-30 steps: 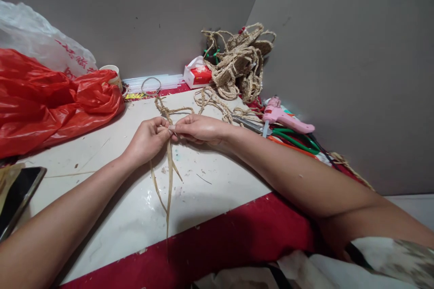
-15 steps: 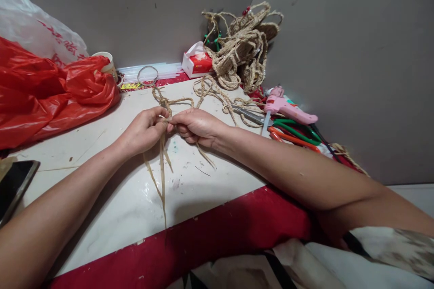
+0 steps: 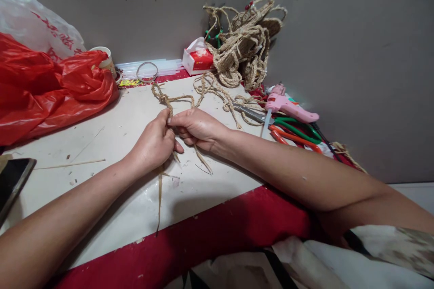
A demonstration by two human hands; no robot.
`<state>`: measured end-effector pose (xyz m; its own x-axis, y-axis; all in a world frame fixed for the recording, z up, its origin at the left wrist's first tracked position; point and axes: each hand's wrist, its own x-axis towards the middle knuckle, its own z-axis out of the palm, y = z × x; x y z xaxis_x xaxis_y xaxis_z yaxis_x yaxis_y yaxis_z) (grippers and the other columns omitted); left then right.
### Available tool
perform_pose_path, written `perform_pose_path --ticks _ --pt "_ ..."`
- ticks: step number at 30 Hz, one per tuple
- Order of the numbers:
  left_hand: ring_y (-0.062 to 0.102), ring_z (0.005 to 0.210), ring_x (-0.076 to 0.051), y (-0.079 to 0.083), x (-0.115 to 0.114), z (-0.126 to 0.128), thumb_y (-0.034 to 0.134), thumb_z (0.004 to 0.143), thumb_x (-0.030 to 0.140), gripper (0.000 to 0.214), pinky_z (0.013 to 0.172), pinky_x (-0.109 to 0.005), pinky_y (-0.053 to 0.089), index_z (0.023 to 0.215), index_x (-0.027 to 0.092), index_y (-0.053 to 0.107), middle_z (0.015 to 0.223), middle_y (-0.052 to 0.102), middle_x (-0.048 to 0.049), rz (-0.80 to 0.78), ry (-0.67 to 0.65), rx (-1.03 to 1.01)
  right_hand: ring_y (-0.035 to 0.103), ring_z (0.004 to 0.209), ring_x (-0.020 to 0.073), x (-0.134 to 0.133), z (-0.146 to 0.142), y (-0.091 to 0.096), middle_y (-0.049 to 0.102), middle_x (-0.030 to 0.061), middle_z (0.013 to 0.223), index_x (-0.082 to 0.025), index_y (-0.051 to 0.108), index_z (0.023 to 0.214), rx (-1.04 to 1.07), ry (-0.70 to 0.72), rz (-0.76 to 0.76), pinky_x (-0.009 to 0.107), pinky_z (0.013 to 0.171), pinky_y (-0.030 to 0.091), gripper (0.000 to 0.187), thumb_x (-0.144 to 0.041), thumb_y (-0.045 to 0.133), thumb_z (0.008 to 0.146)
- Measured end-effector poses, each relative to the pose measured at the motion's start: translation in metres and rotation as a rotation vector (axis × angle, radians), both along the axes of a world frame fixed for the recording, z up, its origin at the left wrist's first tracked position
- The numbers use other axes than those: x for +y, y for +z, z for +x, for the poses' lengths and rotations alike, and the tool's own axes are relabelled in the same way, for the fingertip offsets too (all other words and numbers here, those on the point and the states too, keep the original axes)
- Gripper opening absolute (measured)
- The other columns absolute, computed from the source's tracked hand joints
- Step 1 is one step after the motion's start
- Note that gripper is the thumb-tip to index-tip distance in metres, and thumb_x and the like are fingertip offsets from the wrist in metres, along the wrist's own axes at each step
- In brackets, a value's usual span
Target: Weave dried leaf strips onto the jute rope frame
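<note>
My left hand (image 3: 154, 144) and my right hand (image 3: 196, 127) meet over the middle of the white table top (image 3: 111, 144), both pinched on a bundle of pale straw strands (image 3: 159, 198). The loose ends of the strands trail toward me from under my left hand, and one short strand sticks out below my right hand. Above my fingers the strands continue into a twisted straw rope (image 3: 169, 98) that runs away toward the back of the table.
A red plastic bag (image 3: 47, 90) and a white bag fill the left. At the back stand a cup (image 3: 105, 61), a wire ring (image 3: 147, 72), a tissue box (image 3: 198, 61) and a heap of woven straw rope (image 3: 246, 45). Right: pink glue gun (image 3: 288, 106), scissors (image 3: 291, 131). A phone (image 3: 11, 183) lies left.
My hands have closed together over the strands and my left hand now wraps lower round them. The loose ends have drawn in and shifted left.
</note>
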<state>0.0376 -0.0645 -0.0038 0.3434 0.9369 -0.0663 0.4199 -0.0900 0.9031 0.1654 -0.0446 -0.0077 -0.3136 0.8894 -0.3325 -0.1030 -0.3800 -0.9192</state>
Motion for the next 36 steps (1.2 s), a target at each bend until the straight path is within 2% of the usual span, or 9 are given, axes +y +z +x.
perform_pose_path --ticks 3,7,13,15,20,24,28,31,36 --pt "0.064 0.061 -0.012 0.001 -0.003 0.004 0.046 0.073 0.004 0.060 0.058 -0.022 0.049 0.132 0.008 0.038 0.085 0.065 -0.0058 -0.047 0.008 -0.090 0.020 0.029 0.0033 0.000 0.000 -0.001 0.029 -0.0085 0.035 -0.017 0.038 0.054 0.041 0.008 -0.030 0.016 0.028 0.017 0.030 -0.008 0.049 0.080" --pt "0.064 0.059 -0.013 0.007 0.000 0.003 0.052 0.071 0.005 0.062 0.055 -0.022 0.048 0.131 0.010 0.040 0.078 0.065 -0.0042 -0.229 0.027 -0.248 0.019 0.030 0.0024 0.003 0.003 -0.002 0.028 -0.0091 0.036 -0.017 0.038 0.056 0.062 0.013 -0.073 0.015 0.029 0.016 0.027 -0.006 0.050 0.078" --pt "0.061 0.050 -0.014 0.018 0.019 -0.013 0.053 0.073 0.009 0.026 0.055 -0.026 0.050 0.099 0.010 0.059 0.064 0.063 -0.0044 -0.432 0.131 -0.277 0.014 0.033 0.0007 0.005 0.009 0.003 0.026 -0.0103 0.040 -0.016 0.037 0.058 0.115 0.075 -0.147 0.012 0.031 0.010 0.027 -0.005 0.050 0.079" --pt "0.058 0.047 -0.012 0.017 0.024 -0.018 0.053 0.072 0.009 0.019 0.053 -0.025 0.048 0.090 0.010 0.061 0.066 0.064 -0.0049 -0.397 0.163 -0.239 0.013 0.034 0.0009 0.006 0.010 0.005 0.025 -0.0106 0.041 -0.016 0.038 0.059 0.121 0.094 -0.157 0.012 0.032 0.010 0.026 -0.005 0.050 0.079" --pt "0.047 0.046 -0.006 0.009 0.027 -0.022 0.062 0.070 0.016 0.016 0.047 -0.019 0.038 0.086 0.012 0.064 0.062 0.060 0.0003 -0.102 0.239 -0.178 0.011 0.036 0.0016 0.012 0.015 0.006 0.022 -0.0107 0.042 -0.016 0.038 0.058 0.130 0.182 -0.154 0.012 0.031 0.011 0.027 -0.006 0.049 0.081" --pt "0.055 0.057 -0.009 0.007 0.023 -0.017 0.057 0.073 0.015 0.008 0.056 -0.021 0.044 0.080 0.012 0.060 0.066 0.060 -0.0024 -0.312 0.076 -0.374 0.010 0.036 0.0015 0.015 0.018 0.006 0.022 -0.0111 0.042 -0.015 0.041 0.060 0.101 0.235 -0.132 0.012 0.031 0.011 0.023 -0.008 0.051 0.079" --pt "0.044 0.042 -0.006 0.007 0.021 -0.015 0.050 0.079 0.015 0.006 0.041 -0.018 0.033 0.073 0.014 0.053 0.058 0.051 0.0006 -0.493 -0.046 -0.409 0.011 0.036 0.0016 0.018 0.022 0.006 0.024 -0.0110 0.042 -0.014 0.045 0.062 0.041 0.300 -0.123 0.013 0.033 0.009 0.018 -0.009 0.049 0.079" --pt "0.025 0.036 -0.002 0.004 0.021 -0.016 0.049 0.079 0.015 0.011 0.036 -0.017 0.014 0.069 0.016 0.051 0.050 0.040 0.0051 -0.444 -0.011 -0.297 0.012 0.035 0.0018 0.021 0.026 0.004 0.026 -0.0107 0.041 -0.014 0.045 0.061 -0.012 0.365 -0.071 0.015 0.033 0.010 0.018 -0.012 0.052 0.078" --pt "0.025 0.038 -0.003 -0.001 0.022 -0.014 0.052 0.076 0.016 0.014 0.038 -0.018 0.016 0.063 0.016 0.050 0.046 0.036 0.0064 -0.255 0.019 -0.166 0.025 0.038 0.0036 0.025 0.032 0.003 0.037 -0.0070 0.045 -0.013 0.053 0.064 -0.262 0.419 0.234 0.018 0.036 0.017 0.017 -0.022 0.059 0.076"
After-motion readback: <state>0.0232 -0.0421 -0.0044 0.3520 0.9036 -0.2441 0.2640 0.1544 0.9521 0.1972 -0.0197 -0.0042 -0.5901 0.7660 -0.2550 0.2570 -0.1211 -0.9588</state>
